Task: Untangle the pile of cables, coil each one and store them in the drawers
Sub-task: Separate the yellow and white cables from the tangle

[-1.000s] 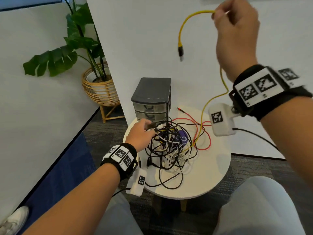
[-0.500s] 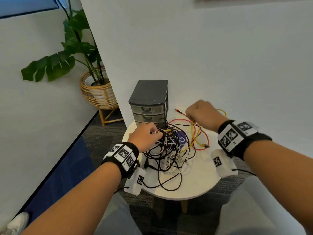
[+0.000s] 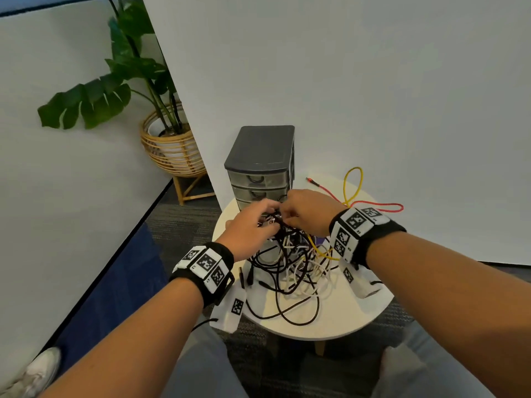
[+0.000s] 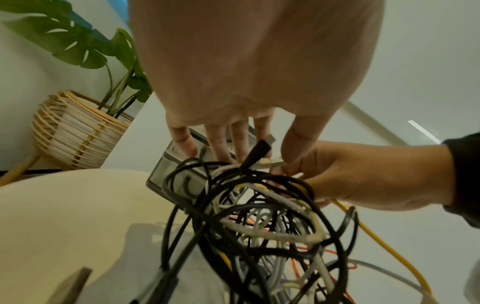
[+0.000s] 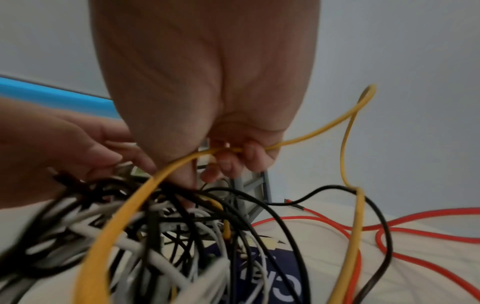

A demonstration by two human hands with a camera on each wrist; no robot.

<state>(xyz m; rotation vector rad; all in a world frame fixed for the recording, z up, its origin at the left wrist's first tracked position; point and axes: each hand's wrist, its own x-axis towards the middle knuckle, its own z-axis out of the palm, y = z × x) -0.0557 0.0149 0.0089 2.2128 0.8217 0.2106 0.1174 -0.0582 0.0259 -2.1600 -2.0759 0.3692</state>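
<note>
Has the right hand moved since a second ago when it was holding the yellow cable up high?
Yes. The right hand has come down and leftward, now level with the drawer unit front, meeting the left hand over the cable pile.

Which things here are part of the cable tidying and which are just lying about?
Job: cable pile, yellow cable, red cable, drawers, left hand, right hand.
Lying about: potted plant, wicker basket, table.
</note>
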